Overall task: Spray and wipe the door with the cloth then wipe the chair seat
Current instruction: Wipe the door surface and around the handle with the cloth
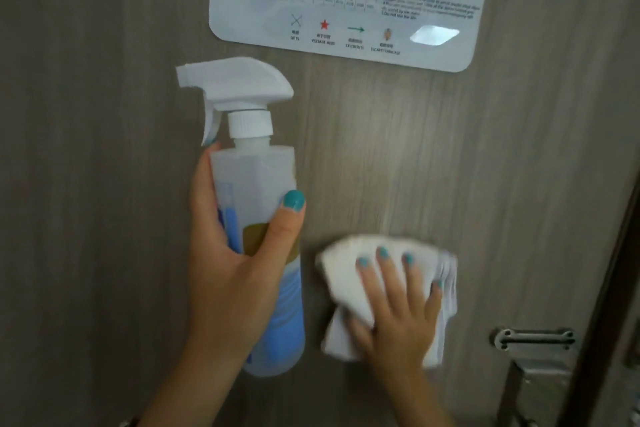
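One white cloth (pixel 349 274) pressed flat on the door (pixel 104 184) under the spread right hand (pixel 398 308), at its 12 o'clock edge, one spray bottle (pixel 258 184) clamped in the left hand (pixel 235 260) at 9 o'clock, one notice (pixel 346 3) at 12 o'clock

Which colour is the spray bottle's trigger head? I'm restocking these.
White, matching its ribbed collar; the spray bottle's trigger head shows clearly in the head view.

Door (pixel 104 149): matt grey-brown wood-grain finish. Evacuation notice (pixel 346 10): smooth, glossy laminated sheet — it shows a bright reflection. Spray bottle (pixel 259 184): translucent plastic body, opaque white plastic trigger head. Cloth (pixel 346 274): soft white fabric, folded. Latch plate (pixel 536 343): dull grey metal.
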